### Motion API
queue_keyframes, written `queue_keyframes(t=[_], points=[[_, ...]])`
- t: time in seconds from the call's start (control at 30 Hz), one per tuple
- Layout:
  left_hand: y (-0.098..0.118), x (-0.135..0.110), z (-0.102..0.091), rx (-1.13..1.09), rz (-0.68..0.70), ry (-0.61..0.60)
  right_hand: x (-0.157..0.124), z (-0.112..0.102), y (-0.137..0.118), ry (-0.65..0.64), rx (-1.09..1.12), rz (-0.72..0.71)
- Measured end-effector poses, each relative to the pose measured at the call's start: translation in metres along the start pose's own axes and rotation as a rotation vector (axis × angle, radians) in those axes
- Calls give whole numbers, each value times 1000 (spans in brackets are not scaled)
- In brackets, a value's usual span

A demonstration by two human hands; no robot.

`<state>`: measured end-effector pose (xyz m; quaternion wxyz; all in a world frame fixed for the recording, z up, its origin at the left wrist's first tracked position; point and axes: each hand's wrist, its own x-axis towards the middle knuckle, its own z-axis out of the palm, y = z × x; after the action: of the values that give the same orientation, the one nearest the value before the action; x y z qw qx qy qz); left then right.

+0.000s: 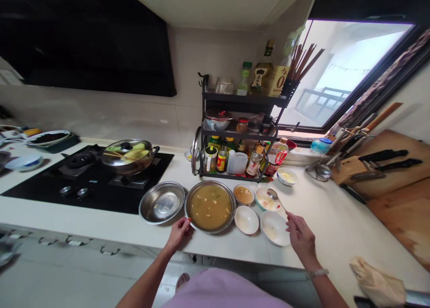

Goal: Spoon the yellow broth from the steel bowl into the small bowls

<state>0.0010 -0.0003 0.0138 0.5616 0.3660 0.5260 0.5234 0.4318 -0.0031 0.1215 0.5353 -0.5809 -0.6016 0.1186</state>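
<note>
My left hand (181, 232) pinches the near left rim of a wide metal bowl (233, 218) of brown broth with pale bits afloat. My right hand (301, 237) is closed on the handle of a metal spoon (273, 194), whose head is over a white bowl with reddish and pale residue (265, 208). Below that hand sits a larger white bowl (275, 229) with a little residue. A small white bowl (247, 220) stands beside the broth, and behind it a little bowl of brown sauce (243, 194). To the left is a bare metal bowl (162, 203).
A black rack (231, 178) of bottles and jars stands behind the bowls. A lidded pot (129, 162) sits on the black gas stove (110, 200). At the right are a knife block (349, 169), cutting boards (393, 173) and a bowl of pale yellow food (287, 176).
</note>
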Motion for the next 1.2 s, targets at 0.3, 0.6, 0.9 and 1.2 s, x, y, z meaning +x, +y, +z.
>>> queue_keyframes(t=[0.3, 0.6, 0.9, 1.2], points=[[-1, 0, 0, -11, 1, 10, -9, 53, -56, -48, 299, 57], [2, -1, 2, 2, 4, 18, -25, 97, -62, -229, 390, 243], [1, -1, 0, 8, 2, 6, -16, 91, -64, -33, 644, 645], [3, -2, 1, 11, -4, 4, -1, 71, -71, 32, 689, 642]])
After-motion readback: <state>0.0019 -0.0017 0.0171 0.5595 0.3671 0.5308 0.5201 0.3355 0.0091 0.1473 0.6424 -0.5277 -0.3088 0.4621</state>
